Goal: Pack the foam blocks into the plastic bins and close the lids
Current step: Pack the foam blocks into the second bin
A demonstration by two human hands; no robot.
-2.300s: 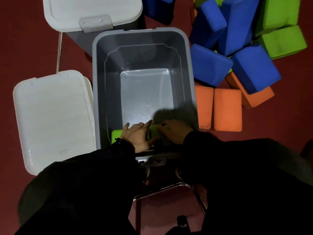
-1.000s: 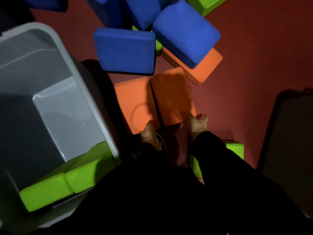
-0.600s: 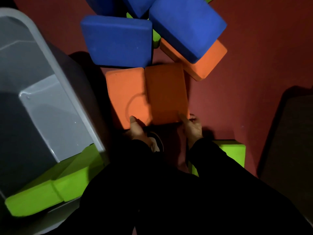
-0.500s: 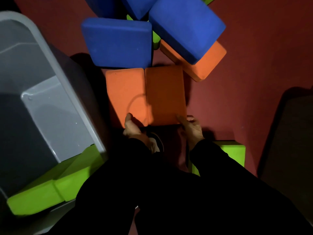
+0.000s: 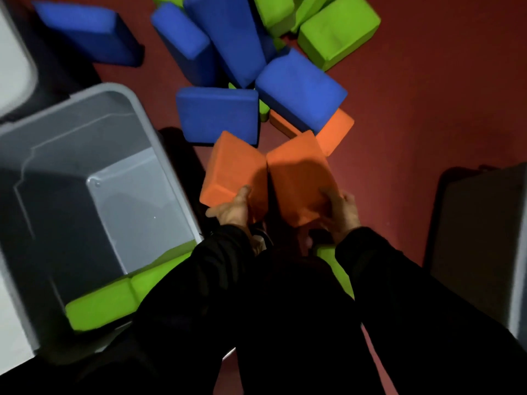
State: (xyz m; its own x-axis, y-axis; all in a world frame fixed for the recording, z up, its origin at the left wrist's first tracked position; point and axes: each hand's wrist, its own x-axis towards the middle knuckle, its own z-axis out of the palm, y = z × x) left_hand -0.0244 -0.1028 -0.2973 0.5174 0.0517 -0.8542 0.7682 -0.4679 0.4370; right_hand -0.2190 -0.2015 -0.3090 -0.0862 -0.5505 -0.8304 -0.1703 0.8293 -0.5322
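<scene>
Two orange foam blocks are lifted off the red floor side by side, their near ends raised. My left hand (image 5: 232,210) grips the near end of the left orange block (image 5: 233,169). My right hand (image 5: 340,213) grips the near end of the right orange block (image 5: 299,175). The open grey plastic bin (image 5: 168,178) stands to the left, with two green blocks (image 5: 114,297) lying along its near wall. A pile of blue blocks (image 5: 219,115) and green blocks (image 5: 336,29) lies beyond, with a third orange block (image 5: 335,129) under a blue one.
A white lid (image 5: 14,61) shows at the far left edge. A lone blue block (image 5: 85,35) lies at top left. Another green block (image 5: 332,260) lies by my right sleeve. A dark grey container (image 5: 484,240) stands at the right.
Both hands moved from the bin to the two orange blocks on the floor, took hold of their near ends and lifted them. The view swung right and back a little.
</scene>
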